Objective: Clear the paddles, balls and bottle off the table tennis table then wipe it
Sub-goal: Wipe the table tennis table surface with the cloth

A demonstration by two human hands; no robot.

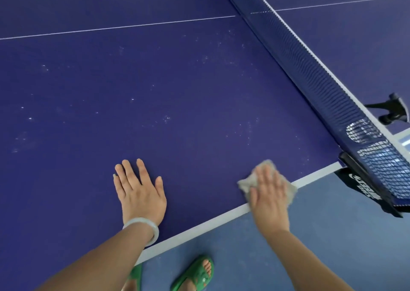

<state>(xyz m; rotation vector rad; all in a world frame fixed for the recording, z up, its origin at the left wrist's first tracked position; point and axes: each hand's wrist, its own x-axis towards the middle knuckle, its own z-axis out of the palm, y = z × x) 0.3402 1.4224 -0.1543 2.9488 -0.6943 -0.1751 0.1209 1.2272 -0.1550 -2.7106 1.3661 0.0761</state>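
Pressing flat on a greyish cloth (245, 183), the right hand (269, 194) is what I pick up first. Its fingers are straight and close together, palm down, none of them curled round the fabric. The cloth pokes out on both sides of the hand. Hand and cloth come through slightly blurred on my feed. The cloth sits right at the near edge of the bench (177, 80), across the white border line (199, 225), and one corner reaches past the rim above the floor (332, 235).

Over to the left hand (139, 190): it lies palm down on the bare blue top, fingers straight and fanned, holding nothing. A pale bangle (153, 231) rings that wrist. The two hands are well apart, both near the same edge.

Moving outward, I can see faint white specks (166, 119) scattered over the blue surface beyond the left hand. A thin white centre line (111, 28) crosses farther back. The net (310, 75) runs diagonally on the right, and its clamp post (363, 180) grips the bench rim near the cloth. A black bracket (392, 111) shows on the net's far side. Below the rim, feet in green sandals (195, 273) stand on the blue floor, the left one partly hidden by the forearm.
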